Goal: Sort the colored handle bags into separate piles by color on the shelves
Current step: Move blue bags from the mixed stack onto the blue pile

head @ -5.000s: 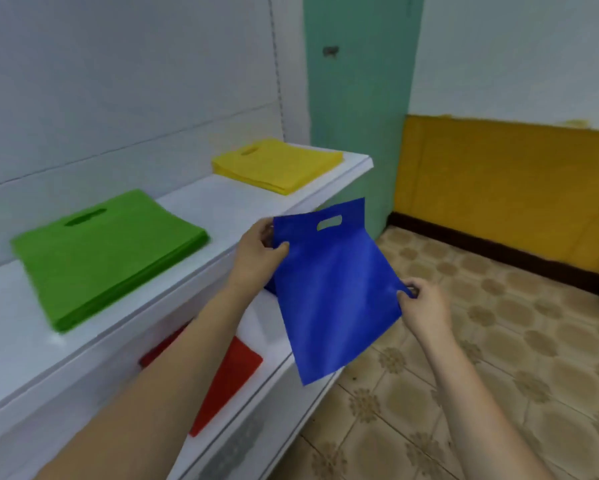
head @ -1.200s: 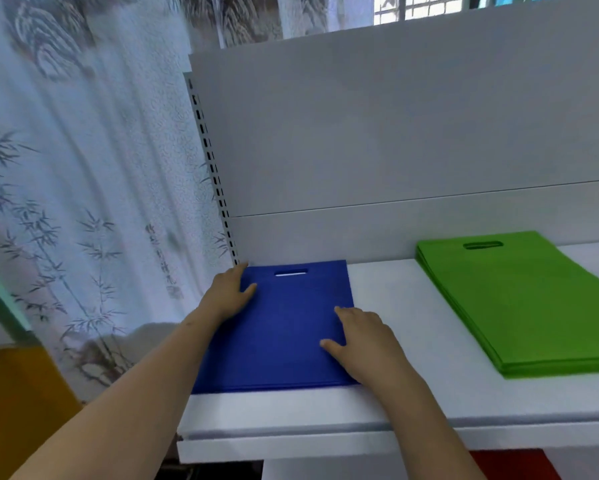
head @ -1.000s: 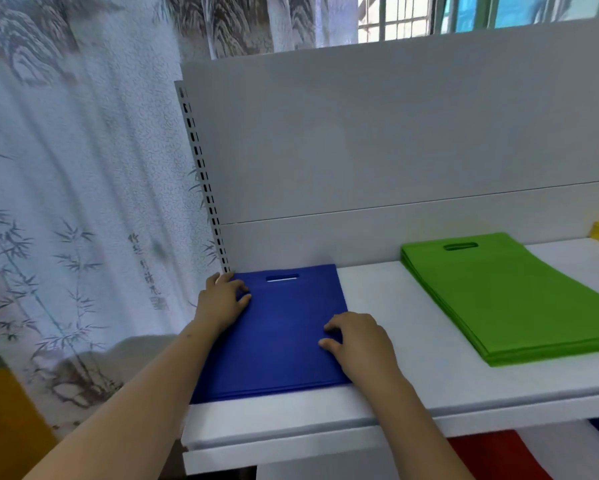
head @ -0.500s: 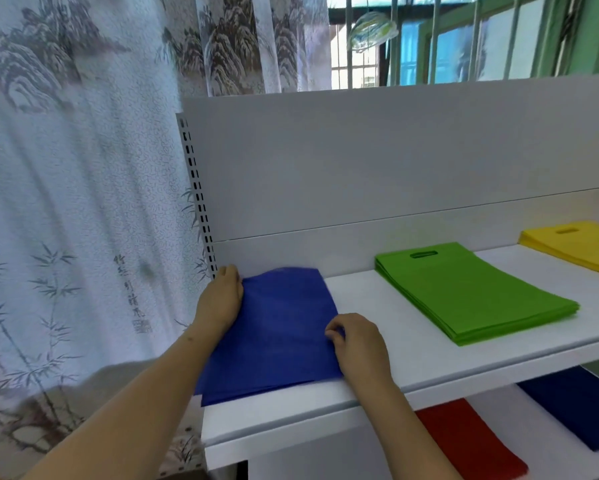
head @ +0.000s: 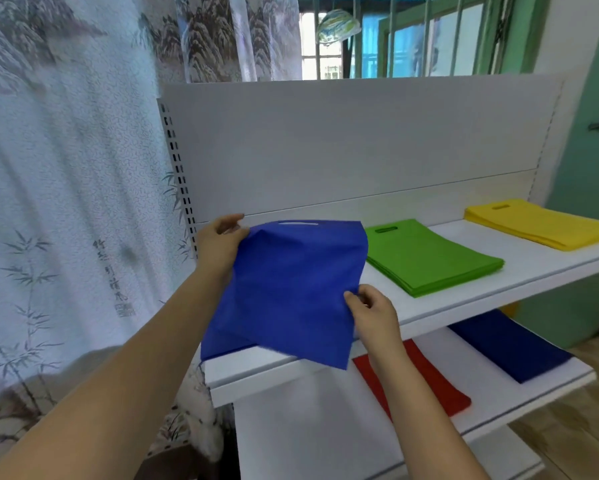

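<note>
Both hands hold one blue bag (head: 291, 292) tilted above the left end of the upper shelf (head: 519, 268): the left hand (head: 221, 244) pinches its upper left corner beside the handle slot, and the right hand (head: 372, 311) pinches its right edge lower down. The bag's lower corner hangs past the shelf's front lip and hides part of the shelf under it. Just to the right on the same shelf lies a green pile (head: 429, 258), and well beyond it, near the right end, a yellow pile (head: 540, 223). On the lower shelf (head: 533, 393) lie a red bag (head: 429, 386), partly behind the right forearm, and a dark blue bag (head: 509, 344) to its right. A patterned curtain (head: 66, 202) hangs left of the shelving, and a barred window (head: 412, 36) shows above the white back panel (head: 325, 143).
</note>
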The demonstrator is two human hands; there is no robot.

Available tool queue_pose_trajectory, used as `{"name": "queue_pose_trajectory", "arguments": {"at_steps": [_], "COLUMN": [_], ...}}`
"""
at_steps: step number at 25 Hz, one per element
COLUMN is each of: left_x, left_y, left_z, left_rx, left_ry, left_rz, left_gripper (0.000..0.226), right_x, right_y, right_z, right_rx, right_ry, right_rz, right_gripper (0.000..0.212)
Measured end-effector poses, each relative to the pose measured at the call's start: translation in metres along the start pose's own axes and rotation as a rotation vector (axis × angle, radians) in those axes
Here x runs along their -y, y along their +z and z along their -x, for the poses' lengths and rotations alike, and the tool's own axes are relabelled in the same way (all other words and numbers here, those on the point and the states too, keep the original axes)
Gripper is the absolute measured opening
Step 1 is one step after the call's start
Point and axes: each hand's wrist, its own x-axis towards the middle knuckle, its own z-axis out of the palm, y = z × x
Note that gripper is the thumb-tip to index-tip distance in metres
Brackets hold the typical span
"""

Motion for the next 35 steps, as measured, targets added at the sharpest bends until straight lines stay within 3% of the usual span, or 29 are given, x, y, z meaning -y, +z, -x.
{"name": "queue_pose_trajectory", "arguments": {"at_steps": [3, 5, 9, 15, 21, 24, 27, 30, 35], "left_x": [-0.015, -0.023, -0.018, 0.015, 0.079, 0.126, 0.18, 0.242, 0.345], "left_y": [0.026, 0.051, 0.124, 0.284, 0.464, 0.532, 0.579, 0.617, 0.688], "left_z": [0.003, 0.014, 0.056, 0.135, 0.216, 0.248, 0.25, 0.22, 0.149], "left_rx": [0.087, 0.236, 0.46, 0.686, 0.984, 0.964, 0.778, 0.592, 0.587], "left_ry": [-0.163, -0.291, -0.279, -0.114, -0.145, -0.254, -0.478, -0.674, -0.739], "left_rz": [0.188, 0.357, 0.32, 0.003, -0.184, -0.217, -0.162, -0.159, -0.277], "left_gripper": [0.059, 0.068, 0.032, 0.008, 0.018, 0.021, 0.016, 0.029, 0.038], "right_x": [-0.001, -0.004, -0.024, -0.082, -0.156, -0.195, -0.235, -0.282, -0.362], "right_y": [-0.042, -0.078, -0.157, -0.307, -0.467, -0.528, -0.572, -0.605, -0.622], "right_z": [0.016, 0.023, 0.028, 0.018, -0.004, -0.025, -0.047, -0.084, -0.184], "right_rx": [-0.183, -0.239, -0.337, -0.494, -0.479, -0.435, -0.324, -0.181, -0.218], "right_ry": [-0.023, -0.052, -0.017, 0.152, 0.375, 0.482, 0.623, 0.805, 0.815], "right_rz": [-0.002, 0.064, 0.243, 0.338, 0.275, 0.231, 0.207, 0.336, 0.444], "right_gripper": [0.014, 0.012, 0.017, 0.013, 0.016, 0.015, 0.016, 0.034, 0.043]}}
